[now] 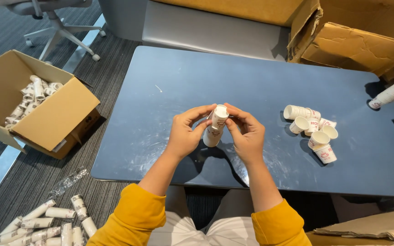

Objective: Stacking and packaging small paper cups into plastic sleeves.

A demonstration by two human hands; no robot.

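Cup stack [215, 126]: nested paper cups, mid-frame above the bench [169, 82]. Left hand [185, 132] and right hand [247, 134] each pinch its top rim. Likely light, thin-walled, crushable; grip the sides gently. Loose cups [318, 134] at right

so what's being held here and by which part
A short stack of white paper cups, tilted over the table. The left hand grips its middle; the right hand pinches the top rim.
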